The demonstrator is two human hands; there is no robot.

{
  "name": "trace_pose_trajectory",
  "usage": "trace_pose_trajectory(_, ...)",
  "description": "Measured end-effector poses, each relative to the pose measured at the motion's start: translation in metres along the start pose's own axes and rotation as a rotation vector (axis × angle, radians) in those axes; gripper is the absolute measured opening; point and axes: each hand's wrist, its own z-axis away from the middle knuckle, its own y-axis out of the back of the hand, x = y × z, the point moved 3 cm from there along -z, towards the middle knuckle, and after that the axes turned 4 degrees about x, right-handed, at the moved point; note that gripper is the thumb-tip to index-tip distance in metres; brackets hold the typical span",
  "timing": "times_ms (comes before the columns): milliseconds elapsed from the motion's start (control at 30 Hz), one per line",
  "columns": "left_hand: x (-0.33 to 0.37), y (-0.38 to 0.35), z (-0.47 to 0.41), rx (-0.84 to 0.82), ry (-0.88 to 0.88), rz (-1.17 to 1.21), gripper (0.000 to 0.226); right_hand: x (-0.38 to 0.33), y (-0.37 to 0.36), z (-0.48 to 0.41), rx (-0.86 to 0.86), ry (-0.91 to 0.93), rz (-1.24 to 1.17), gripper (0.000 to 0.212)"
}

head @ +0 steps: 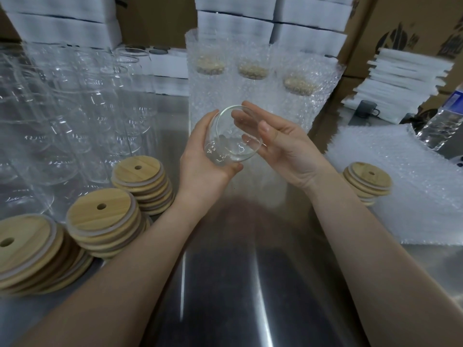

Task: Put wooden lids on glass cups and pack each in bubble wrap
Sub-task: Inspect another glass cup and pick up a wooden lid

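Lidding step: left hand (pixel 208 159) grips tilted clear glass cup (pixel 234 144), right hand (pixel 283 144) open, empty, by rim; next prob. needs round holed wooden lid (pixel 368 174).

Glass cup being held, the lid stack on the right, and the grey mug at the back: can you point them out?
glass cup (pixel 226 146), head view, on its lower side wall.
lid stack on the right (pixel 363 177), head view, on the top lid's wooden face.
grey mug (pixel 366 108), head view, on its body.
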Motion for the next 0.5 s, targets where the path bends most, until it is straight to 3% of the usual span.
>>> trace_pose_trajectory(167, 0.0030, -0.0002, 0.0027, -0.032, -0.033, -0.043, 0.088, -0.0011, -0.0011, -0.0029, 0.198, 0.045, 0.053, 0.031)
trace_pose_trajectory(267, 0.0037, -0.0020, 0.0041, -0.069, -0.054, -0.098, 0.087, -0.0015, -0.0016, -0.0029, 0.310, 0.060, 0.094, 0.007)
trace_pose_trajectory(500, 0.0047, -0.0058, 0.0031, -0.105, -0.105, -0.148, 0.093, -0.0014, -0.0019, -0.0037, 0.328, 0.020, 0.002, 0.043)
